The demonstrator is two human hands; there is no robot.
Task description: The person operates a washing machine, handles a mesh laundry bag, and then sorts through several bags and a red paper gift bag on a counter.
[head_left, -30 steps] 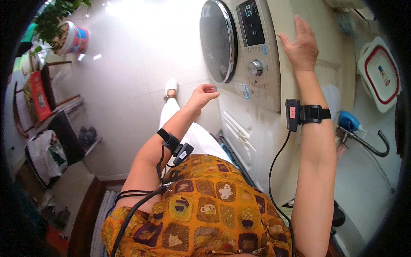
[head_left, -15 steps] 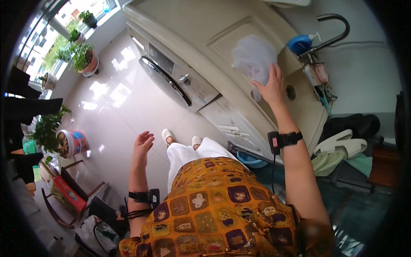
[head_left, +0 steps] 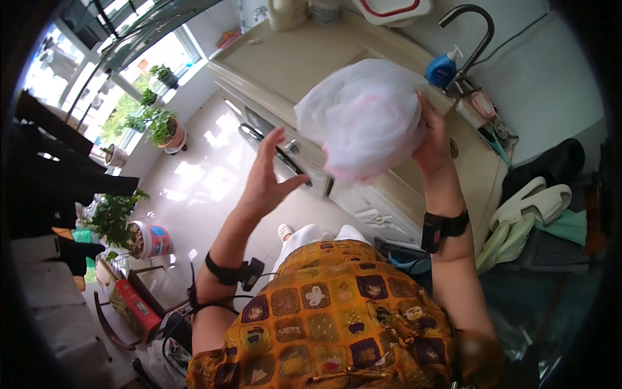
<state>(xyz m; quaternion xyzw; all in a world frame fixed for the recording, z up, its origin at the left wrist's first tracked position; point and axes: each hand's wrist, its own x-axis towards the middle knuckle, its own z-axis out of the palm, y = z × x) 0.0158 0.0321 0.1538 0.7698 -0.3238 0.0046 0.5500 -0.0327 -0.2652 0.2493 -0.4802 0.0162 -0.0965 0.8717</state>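
Observation:
My right hand (head_left: 433,137) holds up a bunched, sheer white mesh bundle (head_left: 369,120) by its right side. Pink shows through the mesh and along its lower edge. The bundle hangs above the beige sink counter (head_left: 285,61) and hides much of the basin. Most of my right fingers are behind the mesh. To the left of the bundle, my left hand (head_left: 267,178) is raised with thumb and fingers apart, touching nothing. It hovers in front of the washing machine (head_left: 291,148) under the counter.
A blue pump bottle (head_left: 442,70) and a curved faucet (head_left: 476,13) stand at the sink's back right. Pale slippers (head_left: 534,198) lie on the right. Potted plants (head_left: 167,129) line the window side. A blue basin (head_left: 411,260) sits low beside the white cabinet (head_left: 382,217).
My right hand has lifted the mesh bundle off the washboard part of the sink, toward me. My left hand has risen from my side toward the bundle. The view has shifted.

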